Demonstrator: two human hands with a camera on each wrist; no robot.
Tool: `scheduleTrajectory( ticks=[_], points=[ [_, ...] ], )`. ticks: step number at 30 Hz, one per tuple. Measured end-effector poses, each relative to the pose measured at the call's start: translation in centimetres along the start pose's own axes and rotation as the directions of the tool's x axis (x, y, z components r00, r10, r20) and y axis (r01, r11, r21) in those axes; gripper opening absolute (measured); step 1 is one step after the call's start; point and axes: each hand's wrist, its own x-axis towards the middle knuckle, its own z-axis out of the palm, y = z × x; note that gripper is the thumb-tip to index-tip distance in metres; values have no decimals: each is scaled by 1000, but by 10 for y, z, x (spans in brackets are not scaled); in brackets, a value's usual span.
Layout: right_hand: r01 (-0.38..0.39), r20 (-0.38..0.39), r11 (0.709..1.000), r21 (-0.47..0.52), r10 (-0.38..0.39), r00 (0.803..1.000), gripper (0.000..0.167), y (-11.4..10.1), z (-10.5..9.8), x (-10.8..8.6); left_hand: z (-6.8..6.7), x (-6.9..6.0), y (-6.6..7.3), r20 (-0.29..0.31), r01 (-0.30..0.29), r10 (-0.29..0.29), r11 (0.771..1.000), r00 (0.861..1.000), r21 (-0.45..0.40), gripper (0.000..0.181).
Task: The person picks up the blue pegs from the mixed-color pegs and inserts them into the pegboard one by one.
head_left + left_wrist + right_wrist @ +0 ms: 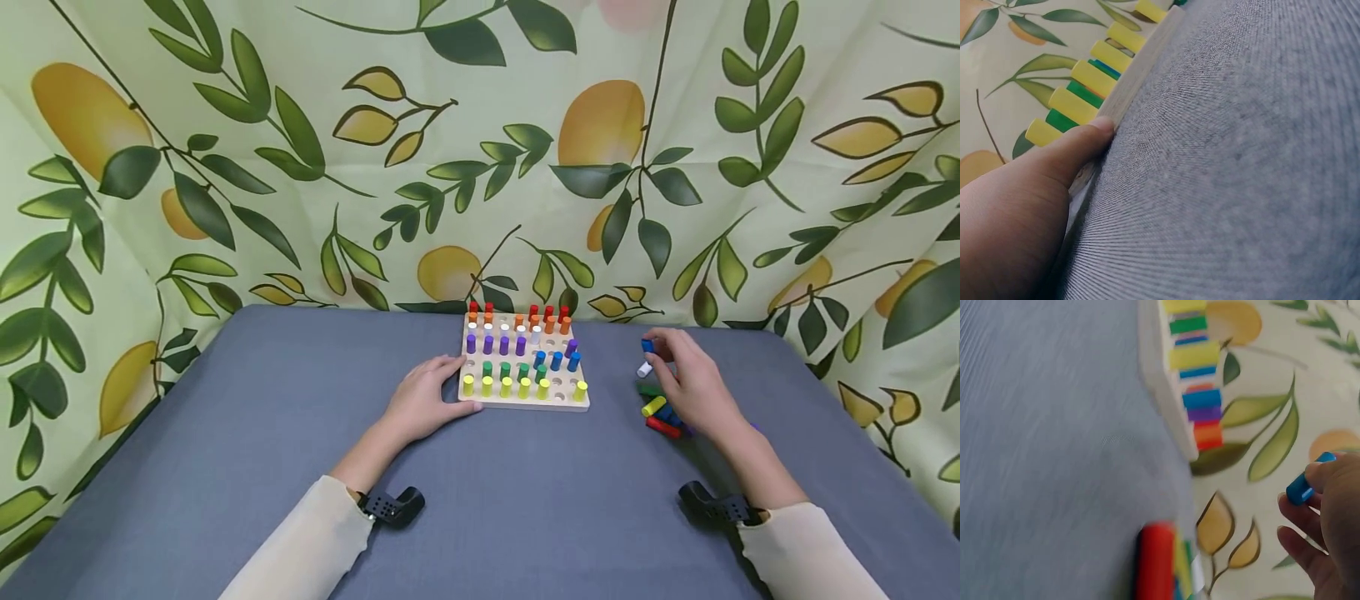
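Note:
A wooden pegboard holds upright rows of yellow, green, blue, purple, white, orange and red pegs, with some bare holes among them. My left hand holds the board at its left end, the fingers at the left side and the thumb against the front edge; the left wrist view shows the thumb of this left hand touching the wooden edge. Right of the board, my right hand pinches a blue peg between thumb and fingers. That blue peg is tilted in the right wrist view.
Loose pegs lie in a small pile under and beside the right hand, among them a red peg, a yellow peg and a white peg. A grey cloth covers the table, and a leaf-patterned curtain hangs behind it.

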Motion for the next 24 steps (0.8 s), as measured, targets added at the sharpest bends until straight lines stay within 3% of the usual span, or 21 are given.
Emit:
scheduleTrajectory(
  ticks=[6,13,18,24],
  points=[
    [40,12,999,23,-40,999,36,-31,-2,12,4,-3,-2,4,-8,9,1000,1000,-13,83],
    [28,36,988,149,-33,999,28,-64,2,42,3,-3,-6,0,5,-5,1000,1000,-18,83],
    [12,14,974,226,-16,1000,28,-80,17,61,2,1,-5,1,-8,8,1000,1000,-19,83],
    [-27,43,946,322,14,999,28,-102,34,85,2,0,-3,0,-7,7,999,1000,-33,83]
  ],
)
